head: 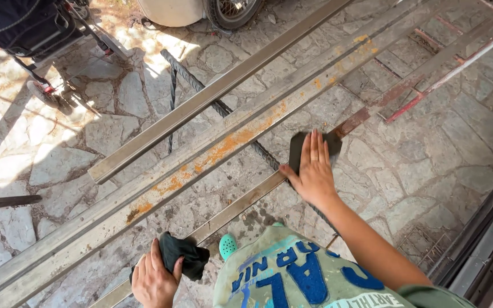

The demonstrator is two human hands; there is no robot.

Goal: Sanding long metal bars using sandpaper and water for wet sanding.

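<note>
Nearest the camera, the left hand [154, 280] clutches a black rag [182, 259] just above the near steel bar [241, 203]. Farther along that bar, the right hand [314, 170] lies flat and open, pressing a dark abrasive sheet [299, 145] onto it. Rusty bars [212, 154] lie alongside on the stone paving [429, 165]. Pressed that flat, fingers could likely slide off the sheet onto a sharp steel edge.

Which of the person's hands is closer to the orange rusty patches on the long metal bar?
The right hand, pressing a dark sheet on the neighbouring bar just below the rust. The left hand holds a black cloth lower down, farther from the patches.
</note>
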